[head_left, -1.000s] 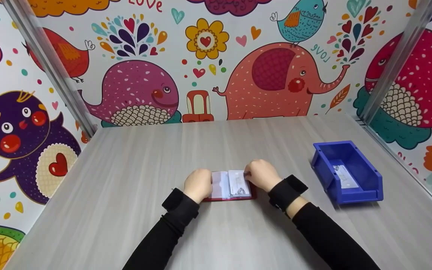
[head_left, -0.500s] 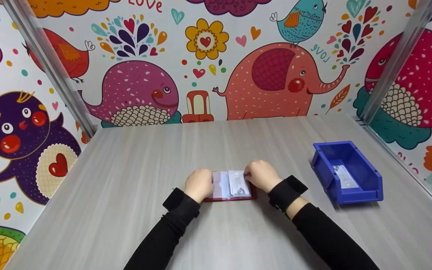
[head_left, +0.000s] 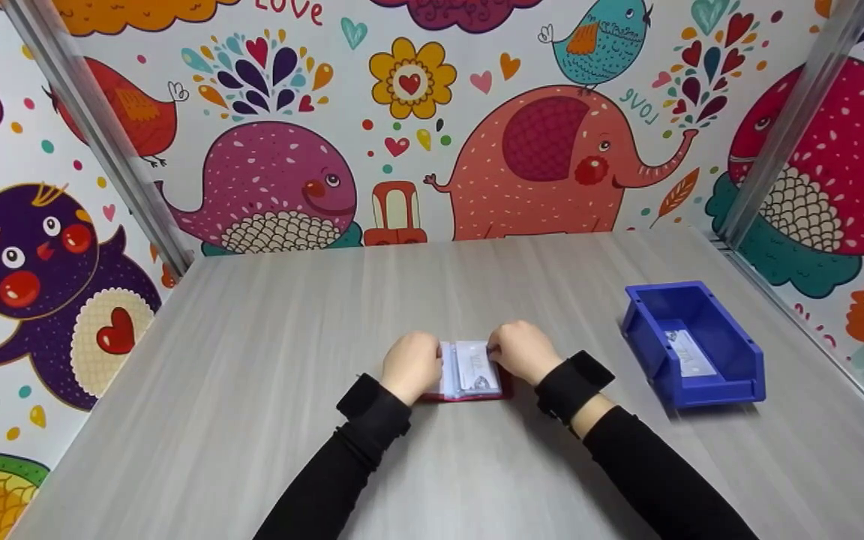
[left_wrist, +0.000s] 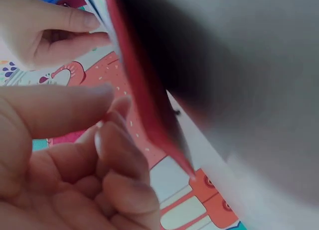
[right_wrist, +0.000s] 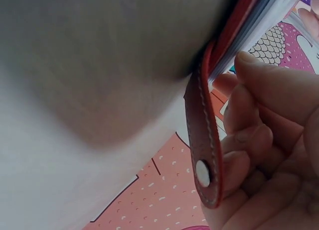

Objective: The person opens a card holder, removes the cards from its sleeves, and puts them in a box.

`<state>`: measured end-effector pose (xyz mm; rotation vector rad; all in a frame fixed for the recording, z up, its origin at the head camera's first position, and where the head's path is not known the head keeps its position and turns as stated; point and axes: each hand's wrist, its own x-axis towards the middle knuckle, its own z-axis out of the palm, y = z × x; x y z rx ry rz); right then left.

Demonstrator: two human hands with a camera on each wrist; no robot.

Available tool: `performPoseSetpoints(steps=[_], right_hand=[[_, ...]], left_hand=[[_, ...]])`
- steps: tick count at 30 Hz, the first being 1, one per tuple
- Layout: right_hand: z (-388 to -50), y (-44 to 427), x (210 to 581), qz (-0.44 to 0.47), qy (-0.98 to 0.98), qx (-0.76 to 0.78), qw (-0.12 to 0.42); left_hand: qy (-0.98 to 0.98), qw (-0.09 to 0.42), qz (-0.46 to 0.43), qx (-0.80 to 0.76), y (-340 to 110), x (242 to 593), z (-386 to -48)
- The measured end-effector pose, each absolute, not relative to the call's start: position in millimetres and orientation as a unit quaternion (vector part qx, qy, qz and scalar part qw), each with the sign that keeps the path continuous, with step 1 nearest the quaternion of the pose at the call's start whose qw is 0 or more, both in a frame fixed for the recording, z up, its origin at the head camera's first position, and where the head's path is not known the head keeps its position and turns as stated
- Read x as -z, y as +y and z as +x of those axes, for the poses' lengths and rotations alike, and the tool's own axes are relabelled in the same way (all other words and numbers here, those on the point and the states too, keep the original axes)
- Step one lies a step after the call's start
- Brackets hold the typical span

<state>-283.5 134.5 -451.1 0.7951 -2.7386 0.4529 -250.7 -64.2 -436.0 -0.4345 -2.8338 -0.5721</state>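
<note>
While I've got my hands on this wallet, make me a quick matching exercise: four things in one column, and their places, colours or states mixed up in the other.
Column one:
1. Bin
2. Wallet
3. Strap
4. Wristbands

Column two:
A. Black, worn below the hands
B. Ends in a round, pale stud
C. Blue, standing to the right of both hands
D. Open, between the left hand and the right hand

Right pairs: 1-C, 2-D, 3-B, 4-A.
</note>
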Motion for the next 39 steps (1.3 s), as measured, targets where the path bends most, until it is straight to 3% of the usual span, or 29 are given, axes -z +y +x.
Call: performPoseSetpoints(steps=[39], right_hand=[[-282.0, 131.8, 451.1, 0.253, -0.946, -0.159, 0.128]], left_hand=[[-0.97, -0.004, -0.119, 0.214, -44.8, 440.2, -256.3]])
